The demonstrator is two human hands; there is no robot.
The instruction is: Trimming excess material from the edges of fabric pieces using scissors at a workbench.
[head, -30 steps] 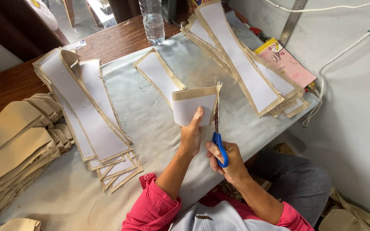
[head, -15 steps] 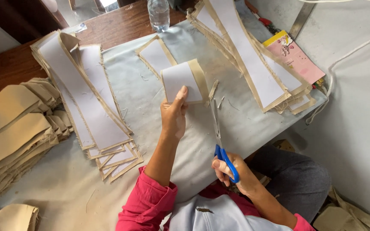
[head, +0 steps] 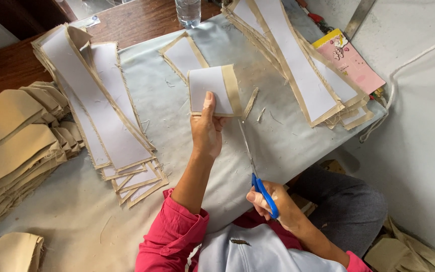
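While the left hand (head: 206, 132) pinches the folded fabric piece (head: 213, 90) flat for trimming, the right hand (head: 273, 201) grips blue-handled scissors (head: 258, 176) beside it.

Brightness: even, soft daylight; the table (head: 278, 146) is well lit.
Source: cannot tell exactly; brightest at the top edge near the bottle (head: 188, 11).
Shadows: faint, soft ones under the left hand (head: 206, 132) and beside the stacks (head: 101, 116).
Glare: slight sheen on the white strips.
Blur: little; scissors (head: 258, 176) look sharp.
Distortion: wide-angle stretch at corners.
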